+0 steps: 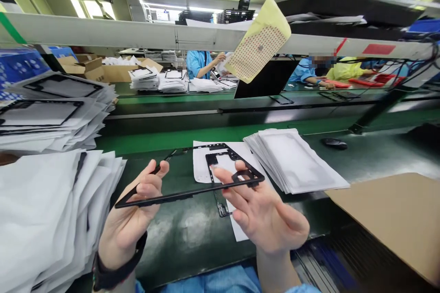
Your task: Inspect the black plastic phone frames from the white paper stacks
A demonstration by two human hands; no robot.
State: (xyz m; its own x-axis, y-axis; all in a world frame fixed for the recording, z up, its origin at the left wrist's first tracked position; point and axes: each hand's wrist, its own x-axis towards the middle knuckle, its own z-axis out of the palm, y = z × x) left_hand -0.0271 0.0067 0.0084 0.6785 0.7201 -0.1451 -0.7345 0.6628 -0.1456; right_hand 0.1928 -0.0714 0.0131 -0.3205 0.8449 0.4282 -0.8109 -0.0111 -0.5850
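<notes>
A thin, black rectangular frame [192,192] is held up above the green work surface, tilted, between my two hands. My left hand [132,215] grips its left end, with the fingers curled around the edge. At the right end, my right hand [259,210] supports the frame from beneath, its fingers partly extended against the rail and palm turned up. Beneath lies a second black frame [222,210], partly hidden by the right fingers. It rests partly over white sheets [202,165] on the table.
A stack of white sleeves [295,165] lies at the right, near a computer mouse [334,143] and a cardboard sheet [395,215]. Tall piles of white sleeves [30,201] stand at the left. A yellow sheet [261,46] hangs from the crossbar [120,32]. People work beyond.
</notes>
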